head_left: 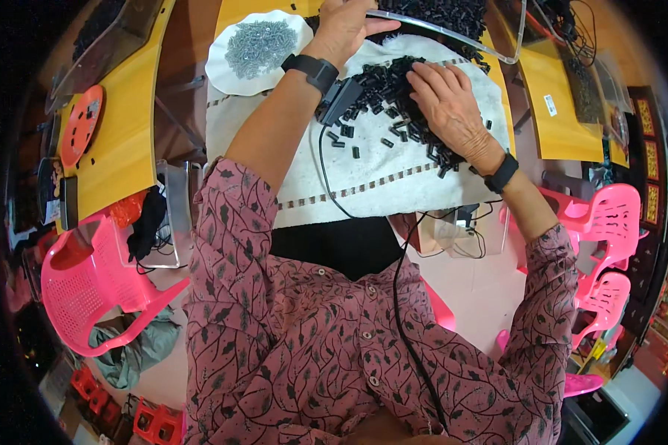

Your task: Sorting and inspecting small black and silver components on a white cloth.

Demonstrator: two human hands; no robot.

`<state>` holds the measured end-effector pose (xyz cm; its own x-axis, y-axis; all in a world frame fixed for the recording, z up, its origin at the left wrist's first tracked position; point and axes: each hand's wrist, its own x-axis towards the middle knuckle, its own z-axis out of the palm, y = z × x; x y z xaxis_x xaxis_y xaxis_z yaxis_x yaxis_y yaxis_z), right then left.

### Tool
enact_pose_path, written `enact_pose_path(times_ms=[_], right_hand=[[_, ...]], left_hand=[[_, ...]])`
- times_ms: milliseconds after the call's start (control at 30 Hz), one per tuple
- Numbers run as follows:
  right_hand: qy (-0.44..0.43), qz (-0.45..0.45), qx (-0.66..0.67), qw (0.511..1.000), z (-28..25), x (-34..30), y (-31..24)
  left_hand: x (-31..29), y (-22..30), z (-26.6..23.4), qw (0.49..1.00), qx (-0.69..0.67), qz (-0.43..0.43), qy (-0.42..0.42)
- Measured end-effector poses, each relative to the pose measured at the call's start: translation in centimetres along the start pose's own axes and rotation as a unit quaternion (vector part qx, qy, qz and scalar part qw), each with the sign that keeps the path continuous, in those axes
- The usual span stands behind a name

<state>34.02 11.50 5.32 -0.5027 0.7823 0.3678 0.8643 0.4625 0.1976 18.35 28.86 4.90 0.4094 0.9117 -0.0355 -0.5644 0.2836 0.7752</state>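
Note:
My left hand (343,31) is at the top edge, partly cut off, its fingers closed around the corner of a clear plastic box's rim (441,30). Black parts fill the space behind that rim. My right hand (449,107) lies palm down with stretched fingers on a loose pile of small black cylindrical parts (393,89). These parts are spread over a white cloth (312,167) with brown dashed stripes. Beside my left wrist rests a small black device (339,101) with a cable. A white scalloped plate (217,68) holds many small clear pieces (260,48).
Yellow tables stand to the left (119,152) and right (560,137). An orange tray (82,126) sits on the left one. Pink plastic chairs stand at left (89,278) and right (612,222). A black cable (401,319) hangs down over my shirt.

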Motion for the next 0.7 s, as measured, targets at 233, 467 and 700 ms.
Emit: enact_pose_path(times_ms=[233,467,700], right_hand=[[-0.041,-0.14,0.113,0.983,-0.4,1.5,-6.1],[-0.062,-0.171,0.157,0.971,0.2,0.0,-7.0],[-0.101,-0.146,0.012,0.984,-1.0,-0.9,-2.3]], left_hand=[[1.4,-0.8,-2.3,0.999,-0.007,-0.002,-0.033],[0.5,-1.5,-0.8,0.999,-0.022,0.033,-0.038],[0.3,-0.9,-1.0,0.999,-0.022,0.018,-0.043]])
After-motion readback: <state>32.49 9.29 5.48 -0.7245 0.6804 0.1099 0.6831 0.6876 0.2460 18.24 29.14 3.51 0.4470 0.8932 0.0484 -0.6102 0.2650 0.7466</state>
